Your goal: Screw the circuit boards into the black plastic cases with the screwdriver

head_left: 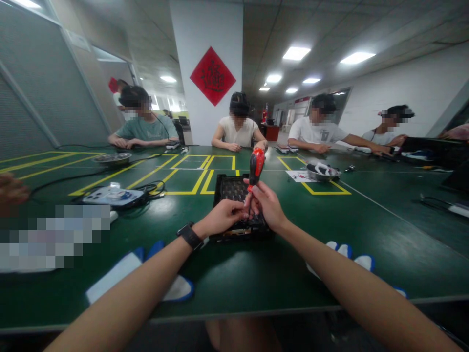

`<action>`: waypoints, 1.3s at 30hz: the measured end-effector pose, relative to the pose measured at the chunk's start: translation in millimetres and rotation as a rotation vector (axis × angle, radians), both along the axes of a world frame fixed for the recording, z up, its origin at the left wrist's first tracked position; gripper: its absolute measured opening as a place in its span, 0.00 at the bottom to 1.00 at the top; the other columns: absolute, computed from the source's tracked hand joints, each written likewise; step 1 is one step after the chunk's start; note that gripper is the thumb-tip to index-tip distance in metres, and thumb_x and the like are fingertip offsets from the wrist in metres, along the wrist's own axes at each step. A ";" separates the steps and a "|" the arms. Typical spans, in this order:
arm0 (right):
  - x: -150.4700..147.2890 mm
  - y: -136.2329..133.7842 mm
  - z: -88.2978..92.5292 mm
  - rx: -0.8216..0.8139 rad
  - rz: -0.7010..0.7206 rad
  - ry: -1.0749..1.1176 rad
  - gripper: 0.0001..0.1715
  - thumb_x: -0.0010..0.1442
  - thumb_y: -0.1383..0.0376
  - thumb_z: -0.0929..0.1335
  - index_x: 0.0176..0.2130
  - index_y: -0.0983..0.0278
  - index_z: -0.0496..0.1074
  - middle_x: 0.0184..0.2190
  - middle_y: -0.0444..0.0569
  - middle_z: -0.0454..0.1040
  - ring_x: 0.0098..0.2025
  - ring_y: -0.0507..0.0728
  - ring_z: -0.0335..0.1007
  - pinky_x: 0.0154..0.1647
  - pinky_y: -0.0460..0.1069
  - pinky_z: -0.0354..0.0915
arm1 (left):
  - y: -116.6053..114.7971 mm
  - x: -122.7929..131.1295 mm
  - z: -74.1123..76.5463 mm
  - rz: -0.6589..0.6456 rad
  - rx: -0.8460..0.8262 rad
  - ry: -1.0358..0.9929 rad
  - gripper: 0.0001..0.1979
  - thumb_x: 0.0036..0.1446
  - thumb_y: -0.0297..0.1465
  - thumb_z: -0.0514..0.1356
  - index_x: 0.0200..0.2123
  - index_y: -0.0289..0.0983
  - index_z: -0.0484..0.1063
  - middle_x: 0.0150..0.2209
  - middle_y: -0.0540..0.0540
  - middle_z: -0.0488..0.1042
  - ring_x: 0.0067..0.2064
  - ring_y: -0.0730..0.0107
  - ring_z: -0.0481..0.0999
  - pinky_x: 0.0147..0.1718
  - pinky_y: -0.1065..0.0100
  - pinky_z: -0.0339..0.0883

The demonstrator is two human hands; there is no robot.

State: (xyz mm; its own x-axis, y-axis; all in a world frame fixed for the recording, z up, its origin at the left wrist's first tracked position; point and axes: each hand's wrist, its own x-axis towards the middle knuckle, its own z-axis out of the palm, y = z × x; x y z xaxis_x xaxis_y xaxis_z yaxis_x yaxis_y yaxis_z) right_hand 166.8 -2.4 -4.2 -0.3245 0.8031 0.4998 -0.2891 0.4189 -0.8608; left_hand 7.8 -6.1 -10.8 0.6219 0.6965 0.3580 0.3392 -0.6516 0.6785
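Observation:
A red and black screwdriver [257, 166] stands nearly upright over a black box [224, 188] on the green table. My right hand [266, 203] is closed round the lower part of the screwdriver, just below its handle. The fingers of my left hand [229, 215] are pinched together at the shaft, low over the box; whether they hold the shaft or some small part is too small to tell. Dark round shapes fill the inside of the box. A dark watch [190, 236] is on my left wrist.
White and blue gloves [179, 288] lie under my left forearm, more [364, 262] by my right forearm. Metal bowls [113, 159] [318, 172] stand further back. A white device [113, 195] with black cables lies left. Several people sit across the green table [293, 283]; another person's hand [12, 193] is at far left.

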 end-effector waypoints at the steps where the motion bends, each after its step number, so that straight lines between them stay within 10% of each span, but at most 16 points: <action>1: 0.5 -0.3 0.6 0.017 -0.012 -0.018 0.21 0.59 0.54 0.61 0.48 0.63 0.63 0.22 0.40 0.68 0.14 0.44 0.52 0.15 0.41 0.53 | -0.6 0.4 0.1 0.003 -0.004 -0.006 0.12 0.55 0.35 0.55 0.30 0.31 0.72 0.28 0.48 0.74 0.31 0.73 0.70 0.33 0.73 0.62; 39: 0.6 2.7 -2.0 -0.045 -0.031 0.017 0.22 0.58 0.52 0.61 0.46 0.63 0.64 0.21 0.40 0.68 0.13 0.44 0.52 0.13 0.41 0.51 | 0.2 -0.8 -2.7 0.002 0.111 0.038 0.10 0.55 0.33 0.55 0.32 0.33 0.72 0.30 0.48 0.74 0.32 0.73 0.71 0.35 0.73 0.62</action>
